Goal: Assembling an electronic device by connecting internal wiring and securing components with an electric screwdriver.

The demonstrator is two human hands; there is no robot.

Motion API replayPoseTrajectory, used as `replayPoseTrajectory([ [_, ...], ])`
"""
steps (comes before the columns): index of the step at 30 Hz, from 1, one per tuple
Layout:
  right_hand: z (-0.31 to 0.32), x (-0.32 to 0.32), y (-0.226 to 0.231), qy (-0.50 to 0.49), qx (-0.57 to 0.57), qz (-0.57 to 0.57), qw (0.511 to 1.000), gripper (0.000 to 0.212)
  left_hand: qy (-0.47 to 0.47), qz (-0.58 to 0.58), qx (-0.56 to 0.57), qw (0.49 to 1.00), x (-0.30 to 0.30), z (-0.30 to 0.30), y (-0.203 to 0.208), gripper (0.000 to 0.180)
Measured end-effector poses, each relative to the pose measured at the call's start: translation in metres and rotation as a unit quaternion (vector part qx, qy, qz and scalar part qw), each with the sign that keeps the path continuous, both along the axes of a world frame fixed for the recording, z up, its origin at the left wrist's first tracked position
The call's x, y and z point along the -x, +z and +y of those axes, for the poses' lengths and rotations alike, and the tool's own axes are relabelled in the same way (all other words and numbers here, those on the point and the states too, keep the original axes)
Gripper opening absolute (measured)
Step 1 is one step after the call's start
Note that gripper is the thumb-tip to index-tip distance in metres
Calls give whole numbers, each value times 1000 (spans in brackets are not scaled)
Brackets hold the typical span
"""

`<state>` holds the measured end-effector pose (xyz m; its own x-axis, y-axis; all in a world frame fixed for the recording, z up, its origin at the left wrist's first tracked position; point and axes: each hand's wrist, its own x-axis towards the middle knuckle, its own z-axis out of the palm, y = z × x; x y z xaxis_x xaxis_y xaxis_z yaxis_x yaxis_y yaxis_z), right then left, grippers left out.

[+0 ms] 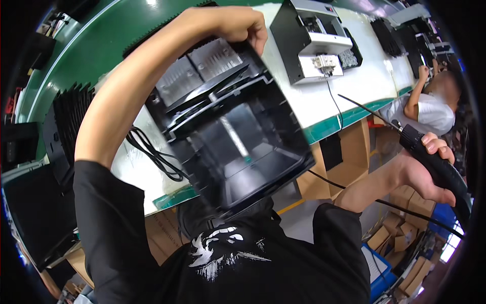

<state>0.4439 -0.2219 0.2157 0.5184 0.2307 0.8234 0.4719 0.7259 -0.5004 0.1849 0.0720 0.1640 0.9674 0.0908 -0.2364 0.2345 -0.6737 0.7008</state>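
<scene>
My left hand (245, 28) is closed on the far edge of a black box-shaped housing (283, 126), its fingers curled down over the rim. The housing is tilted over the near edge of the bench, so its hollow inside shows. Two silvery grey panels (217, 61) sit in its far part, and a pale strip (235, 137) runs along its inner floor. Out to the right, my right hand (417, 175) grips a black electric screwdriver (439, 169). Its long thin bit (367, 109) points up and left, apart from the housing.
A grey and black machine (316, 43) stands on the white, green-edged bench (374, 81). Looped black cables (154, 157) and a stack of black parts (73, 116) lie left. A co-worker (430, 109) sits far right. Cardboard boxes (400, 233) and a blue bin (377, 273) are lower right.
</scene>
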Motion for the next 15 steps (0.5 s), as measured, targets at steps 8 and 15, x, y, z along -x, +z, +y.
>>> replayPoseTrajectory([
  [8, -17, -1, -3, -63, -6, -15, 998, 83, 494, -251, -222, 802, 108, -160, -15, 61],
  [15, 53, 33, 5, 9, -48, -126, 991, 70, 638, -250, -32, 727, 123, -221, -54, 72],
])
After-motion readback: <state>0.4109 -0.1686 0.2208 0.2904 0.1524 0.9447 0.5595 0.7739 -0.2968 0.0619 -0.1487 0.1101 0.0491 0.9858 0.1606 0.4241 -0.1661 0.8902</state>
